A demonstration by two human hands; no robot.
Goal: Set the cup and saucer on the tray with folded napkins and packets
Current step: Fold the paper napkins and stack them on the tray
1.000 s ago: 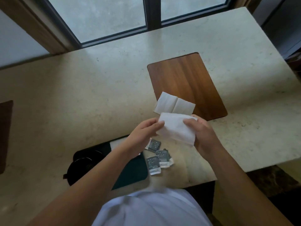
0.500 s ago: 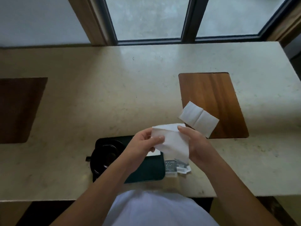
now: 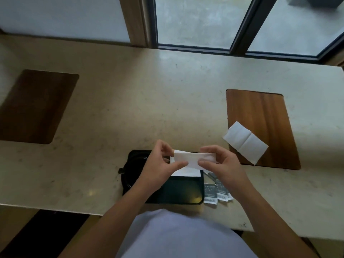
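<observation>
White napkins (image 3: 193,159), black tray (image 3: 178,190), grey packets (image 3: 217,190) with white ends, cream speckled counter (image 3: 149,108), brown wood-grain boards (image 3: 264,120)

No legible text anywhere. Faint pale print and a dotted mark on the grey packets (image 3: 216,192) beside the dark tray (image 3: 178,190), too small and blurred to read. Nothing printed on the napkin (image 3: 191,158) or the other napkin (image 3: 245,142) on the wooden board (image 3: 266,116).
</observation>
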